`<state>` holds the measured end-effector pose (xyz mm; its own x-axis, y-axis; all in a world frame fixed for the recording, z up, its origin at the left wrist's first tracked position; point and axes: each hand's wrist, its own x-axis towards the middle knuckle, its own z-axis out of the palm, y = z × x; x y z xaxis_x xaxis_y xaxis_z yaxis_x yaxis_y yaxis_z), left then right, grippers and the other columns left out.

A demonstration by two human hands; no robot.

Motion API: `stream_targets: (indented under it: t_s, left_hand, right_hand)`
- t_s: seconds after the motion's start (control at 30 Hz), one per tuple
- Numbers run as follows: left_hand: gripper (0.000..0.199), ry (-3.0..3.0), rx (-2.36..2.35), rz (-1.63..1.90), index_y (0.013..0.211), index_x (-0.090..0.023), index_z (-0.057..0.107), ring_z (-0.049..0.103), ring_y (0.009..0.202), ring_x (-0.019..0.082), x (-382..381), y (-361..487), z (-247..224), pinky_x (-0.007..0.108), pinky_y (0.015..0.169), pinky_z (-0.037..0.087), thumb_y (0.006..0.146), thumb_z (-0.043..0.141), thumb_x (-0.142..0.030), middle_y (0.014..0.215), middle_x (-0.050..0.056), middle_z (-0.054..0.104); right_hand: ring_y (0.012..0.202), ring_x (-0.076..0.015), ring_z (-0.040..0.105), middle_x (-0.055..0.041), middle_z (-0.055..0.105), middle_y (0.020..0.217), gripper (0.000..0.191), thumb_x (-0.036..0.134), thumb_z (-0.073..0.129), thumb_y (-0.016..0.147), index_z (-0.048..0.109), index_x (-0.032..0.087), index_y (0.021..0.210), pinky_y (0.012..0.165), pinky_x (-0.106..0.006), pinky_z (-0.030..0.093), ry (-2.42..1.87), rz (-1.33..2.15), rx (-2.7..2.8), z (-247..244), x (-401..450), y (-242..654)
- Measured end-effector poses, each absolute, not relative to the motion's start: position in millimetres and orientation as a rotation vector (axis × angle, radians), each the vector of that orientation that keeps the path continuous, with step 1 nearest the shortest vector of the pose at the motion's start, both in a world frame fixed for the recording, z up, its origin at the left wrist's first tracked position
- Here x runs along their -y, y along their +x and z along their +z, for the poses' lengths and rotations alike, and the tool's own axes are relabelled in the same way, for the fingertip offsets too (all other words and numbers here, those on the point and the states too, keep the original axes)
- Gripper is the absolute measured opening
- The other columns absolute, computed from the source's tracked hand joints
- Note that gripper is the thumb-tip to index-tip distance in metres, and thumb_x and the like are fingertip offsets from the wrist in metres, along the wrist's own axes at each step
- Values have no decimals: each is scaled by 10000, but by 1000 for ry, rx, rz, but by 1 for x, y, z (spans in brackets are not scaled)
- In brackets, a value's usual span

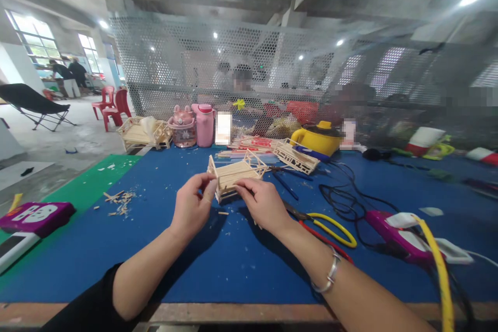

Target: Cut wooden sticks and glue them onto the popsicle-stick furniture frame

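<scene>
A small model bed-like frame of pale wooden sticks [237, 171] is in front of me on the blue table, slatted on top with crossed rails at its ends. My left hand [194, 199] pinches its left end between thumb and fingers. At its front edge, my right hand [264, 199] has thumb and fingers pressed together; a small stick seems to be at the fingertips, though it is too small to be sure. A short stick piece [223, 213] lies on the table between my hands.
Scissors with red and yellow handles [330, 228] lie beside my right forearm. Stick offcuts [120, 201] are at left. Another wooden model [296, 156], a yellow pot [317, 137], a pink bottle [205, 127] and a perforated screen [187, 62] stand behind. Purple power strips [400, 236] and cables flank the table.
</scene>
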<state>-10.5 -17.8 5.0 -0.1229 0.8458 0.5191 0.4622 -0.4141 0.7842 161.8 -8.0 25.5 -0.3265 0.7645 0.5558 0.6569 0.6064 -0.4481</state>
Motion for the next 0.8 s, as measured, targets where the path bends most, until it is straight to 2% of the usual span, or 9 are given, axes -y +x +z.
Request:
stream_targets:
  t_s: [0.13, 0.2, 0.37, 0.43, 0.47, 0.57, 0.63, 0.7, 0.8]
  left_hand:
    - [254, 1968, -1161, 1318, 969, -189, 658, 599, 873, 189, 36, 7, 6, 260, 725, 453, 838, 496, -335, 964, 67, 676]
    - [251, 1937, -1057, 1197, 978, -201, 672, 601, 888, 196, 45, 21, 10, 269, 766, 453, 828, 511, -320, 971, 63, 683]
    - [235, 1858, -794, 919, 905, -190, 706, 589, 722, 173, 47, 55, 24, 259, 675, 446, 818, 506, -276, 771, 18, 688]
    - [207, 1758, -718, 877, 887, -164, 706, 577, 677, 155, 41, 66, 22, 250, 651, 435, 789, 552, -263, 725, 13, 670]
    - [229, 1644, -721, 894, 940, -146, 692, 574, 650, 143, 38, 70, 19, 248, 640, 433, 777, 574, -256, 704, 14, 659]
    - [404, 1167, -756, 936, 1135, -96, 571, 588, 595, 111, 33, 78, 7, 239, 618, 447, 761, 627, -240, 695, 28, 640]
    - [376, 991, -777, 922, 1074, -96, 573, 608, 613, 101, 33, 79, 2, 219, 611, 455, 746, 665, -254, 728, 47, 648]
    - [305, 929, -790, 910, 939, -109, 594, 614, 617, 94, 34, 78, 0, 195, 586, 453, 719, 701, -290, 737, 50, 652]
    - [320, 913, -770, 912, 845, -124, 579, 612, 615, 87, 37, 74, 3, 177, 565, 448, 681, 731, -352, 728, 40, 651]
  right_hand:
    - [810, -155, 611, -39, 682, 860, 205, 222, 462, 898, 666, 207, 917, 717, -245, 448, -1113, 30, 2277, 36, 40, 180]
    - [806, -160, 603, -46, 669, 845, 200, 201, 459, 894, 658, 200, 911, 699, -246, 448, -1125, -34, 2301, 33, 54, 190]
    - [794, -168, 616, -50, 668, 839, 222, 201, 422, 904, 643, 198, 885, 704, -272, 474, -1285, -84, 2161, 18, 74, 217]
    - [860, -185, 624, -63, 675, 935, 200, 247, 449, 893, 628, 206, 971, 758, -302, 488, -1410, -94, 2123, 14, 77, 234]
    - [922, -207, 619, -84, 664, 1019, 232, 285, 489, 871, 605, 198, 1053, 798, -330, 489, -1501, -108, 2107, 13, 78, 245]
    - [1103, -303, 546, -174, 570, 1226, 591, 395, 604, 765, 476, 118, 1271, 909, -442, 452, -1854, -132, 2056, 9, 80, 282]
    - [1154, -309, 516, -178, 544, 1267, 607, 395, 569, 774, 457, 115, 1301, 948, -457, 427, -1981, -38, 2096, 7, 83, 304]
    - [1193, -270, 495, -142, 526, 1303, 539, 332, 515, 799, 463, 158, 1306, 987, -421, 404, -1957, 55, 2180, 7, 87, 316]
    - [1177, -227, 516, -95, 537, 1300, 486, 245, 445, 806, 481, 210, 1290, 980, -367, 410, -1898, 101, 2248, 8, 93, 318]
